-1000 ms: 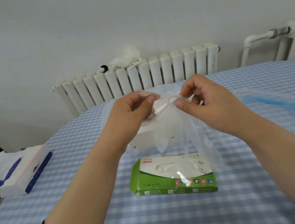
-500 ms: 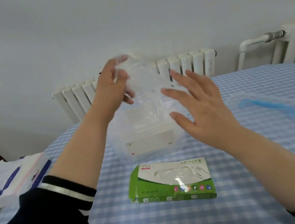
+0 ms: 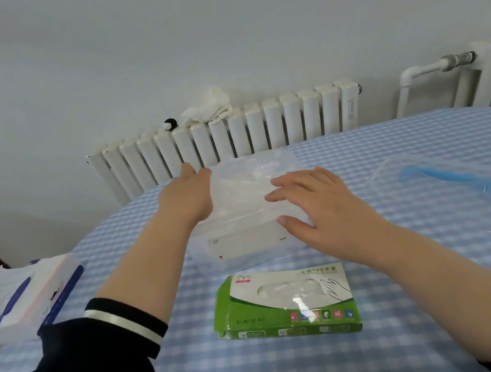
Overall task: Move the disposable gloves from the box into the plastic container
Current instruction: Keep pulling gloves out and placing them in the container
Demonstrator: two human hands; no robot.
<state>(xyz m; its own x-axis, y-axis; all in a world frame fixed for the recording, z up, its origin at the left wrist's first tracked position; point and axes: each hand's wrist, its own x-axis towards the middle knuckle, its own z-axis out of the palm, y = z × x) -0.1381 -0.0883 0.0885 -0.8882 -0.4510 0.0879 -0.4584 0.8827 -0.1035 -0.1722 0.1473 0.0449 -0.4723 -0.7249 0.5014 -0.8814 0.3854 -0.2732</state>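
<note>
A clear disposable glove [image 3: 246, 179] lies crumpled over the open top of the plastic container [image 3: 241, 245], a see-through tub with a pale label strip on its near wall. Using the container as the landmark: the left hand [image 3: 188, 196] is at its left rim, palm turned inward against the glove's edge, thumb pointing away toward the far side; its fingers are lost behind the filmy plastic, so whether they pinch the glove or merely touch it cannot be told. The right hand [image 3: 316, 206] rests on the container's right half from above, fingers straight and slightly spread, flat on the glove, thumb lying along the near wall. It presses rather than grips.

Just in front of the container, nearer the person, the green and white glove box [image 3: 286, 303] lies flat on the blue checked tablecloth [image 3: 396, 339], more gloves showing dimly through its oval opening. To the container's right, well apart, lies a transparent lid [image 3: 468, 189] with a blue strip; its outline is hard to trace against the cloth. To the container's left, near the table edge, sits a tissue pack [image 3: 24, 297] in white and dark blue. Behind the container a white radiator [image 3: 260, 130] stands against the wall, a white cloth [image 3: 210, 108] bunched on top.

Both forearms are bare, dark sleeves with a pale stripe pushed up; the right sleeve is cut off at the frame's corner.
</note>
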